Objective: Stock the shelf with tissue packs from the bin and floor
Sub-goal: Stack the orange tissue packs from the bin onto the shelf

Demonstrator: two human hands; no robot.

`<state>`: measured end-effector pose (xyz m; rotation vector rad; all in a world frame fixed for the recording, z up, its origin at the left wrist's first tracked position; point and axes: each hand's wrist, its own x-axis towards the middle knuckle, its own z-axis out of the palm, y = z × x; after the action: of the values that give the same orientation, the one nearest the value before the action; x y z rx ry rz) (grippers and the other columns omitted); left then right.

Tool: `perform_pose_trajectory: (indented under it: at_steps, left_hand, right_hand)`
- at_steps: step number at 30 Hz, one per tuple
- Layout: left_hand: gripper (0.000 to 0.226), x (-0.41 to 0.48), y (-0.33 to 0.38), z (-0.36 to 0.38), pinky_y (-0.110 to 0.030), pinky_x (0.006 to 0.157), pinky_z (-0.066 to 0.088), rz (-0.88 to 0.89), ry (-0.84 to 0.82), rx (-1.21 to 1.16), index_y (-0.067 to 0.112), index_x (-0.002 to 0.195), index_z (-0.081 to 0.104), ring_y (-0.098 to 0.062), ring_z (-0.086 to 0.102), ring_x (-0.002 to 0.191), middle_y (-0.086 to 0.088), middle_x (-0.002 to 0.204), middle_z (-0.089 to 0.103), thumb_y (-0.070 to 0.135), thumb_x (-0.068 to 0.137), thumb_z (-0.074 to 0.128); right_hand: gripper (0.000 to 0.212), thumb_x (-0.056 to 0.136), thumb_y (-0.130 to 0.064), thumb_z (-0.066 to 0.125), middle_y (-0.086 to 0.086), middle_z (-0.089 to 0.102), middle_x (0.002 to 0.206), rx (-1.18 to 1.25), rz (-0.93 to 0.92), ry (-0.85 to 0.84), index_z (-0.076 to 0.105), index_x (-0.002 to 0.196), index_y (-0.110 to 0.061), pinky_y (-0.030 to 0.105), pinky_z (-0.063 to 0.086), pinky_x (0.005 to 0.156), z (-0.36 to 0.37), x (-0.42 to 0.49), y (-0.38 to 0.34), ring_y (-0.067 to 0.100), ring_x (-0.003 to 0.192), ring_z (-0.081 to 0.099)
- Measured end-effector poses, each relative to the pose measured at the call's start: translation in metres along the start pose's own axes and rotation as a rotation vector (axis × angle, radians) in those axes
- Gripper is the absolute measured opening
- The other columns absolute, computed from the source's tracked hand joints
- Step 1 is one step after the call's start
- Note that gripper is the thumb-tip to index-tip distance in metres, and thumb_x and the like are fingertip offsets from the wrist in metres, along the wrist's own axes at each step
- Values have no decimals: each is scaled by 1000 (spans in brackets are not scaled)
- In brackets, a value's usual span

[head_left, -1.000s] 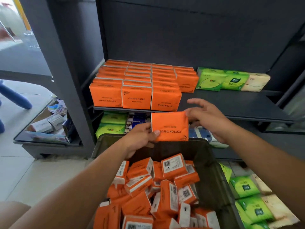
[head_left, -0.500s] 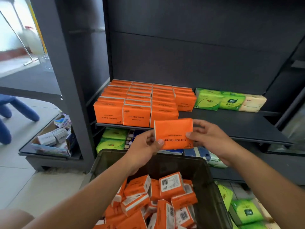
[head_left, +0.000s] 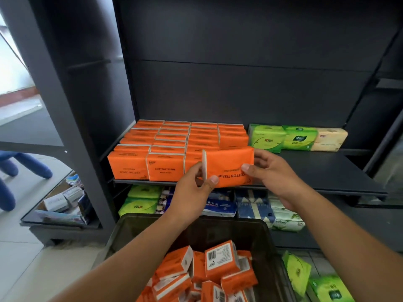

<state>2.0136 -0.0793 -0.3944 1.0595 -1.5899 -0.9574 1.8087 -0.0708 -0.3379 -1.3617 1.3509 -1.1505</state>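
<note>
**Shelf** (head_left: 316,168): dark metal unit. The middle tier is the one being stocked, and its right half is bare.

**Bin** (head_left: 196,229): dark tub standing directly below the shelf front, open-topped.

**Stocked orange packs** (head_left: 165,144): on the left of the middle tier, upright in four columns. Three columns reach the front edge. The fourth holds packs at the back only.

**Lower-tier packs** (head_left: 250,205): mixed green, blue and white packs already in place.

**Orange packs in bin** (head_left: 207,275): a loose heap at all angles, not yet shelved.

**Green packs on floor** (head_left: 316,282): several to the right of the bin, not yet shelved.

**Green and cream packs** (head_left: 298,138): three in a row at the back of the middle tier, just beside the orange block.

**Held pack** (head_left: 229,162): one orange pack held upright in the air at the shelf's front edge, with its printing upside down. It sits before the short fourth column.

**Left hand** (head_left: 192,192): pinches the pack's left end between thumb and fingers (head_left: 196,167).

**Right hand** (head_left: 272,173): grips the right end, thumb on the face and the rest wrapped behind.

**Status:** judged partly done. The orange block is largely built and this pack is about to be placed. The bin heap and floor packs remain, and there is ample tier space for them.
</note>
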Motion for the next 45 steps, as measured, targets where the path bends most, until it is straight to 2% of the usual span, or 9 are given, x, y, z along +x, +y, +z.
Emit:
perform_pose_trajectory:
  at_steps: [5,11,15,23,25,28,31,34,45]
  left_hand:
    - [42,13,12,34,-1,80,44,45,13,12,34,138,45,4,55,109,20,121,58,31,98,58]
    - [53,33,6,72,-32,102,47,64,29,140,32,149,32,-5,49,119,11,131,51,27,101,54]
    - [61,46,-2,94,-35,108,42,55,72,234,33,153,21,-9,42,126,7,137,42,21,101,50]
    - [78,57,-27,127,12,81,20,31,61,339,26,157,3,30,21,105,15,144,20,13,100,53]
    - [84,57,-32,133,7,86,25,34,57,344,29,156,-4,27,24,104,13,145,17,12,98,54]
    - [90,59,-37,145,-25,105,36,76,53,459,30,155,-8,-1,29,121,6,151,10,16,95,58]
    - [77,66,-42,153,-40,115,28,102,-3,709,22,154,10,-23,20,141,-4,155,5,23,93,58]
    - [67,79,-47,157,-47,113,30,106,-64,883,17,151,27,-31,23,141,-9,156,13,31,93,57]
    - [71,133,-69,159,-50,118,17,-83,-169,988,20,156,7,-30,8,149,-9,161,-3,38,98,44]
  right_hand:
    - [37,96,-12,63,-3,69,120,40,-18,64,59,131,-24,33,54,92,-25,14,13,15,110,66]
    - [32,103,-15,51,-7,71,118,2,-2,90,60,130,-32,40,47,105,-45,33,31,13,115,63]
    - [35,104,-13,49,-8,70,119,17,15,111,57,135,-27,41,46,107,-53,45,44,12,115,62]
    - [33,100,-10,56,-7,71,117,107,92,220,61,124,-33,44,48,105,-69,72,76,14,110,65]
    - [33,100,-8,56,-3,71,118,127,106,253,61,125,-28,43,50,103,-71,79,84,16,109,66]
    - [32,99,-5,56,-2,72,116,139,121,281,61,125,-23,39,54,97,-70,90,93,15,105,68]
    - [33,98,-2,56,-1,72,113,145,115,293,61,125,-20,32,56,88,-64,103,100,13,102,69]
    - [33,97,-2,58,-4,71,113,154,117,318,61,124,-21,34,54,91,-57,120,105,13,106,66]
    - [32,98,-7,57,-3,66,112,99,80,353,60,119,-32,43,55,96,-34,174,116,14,104,64]
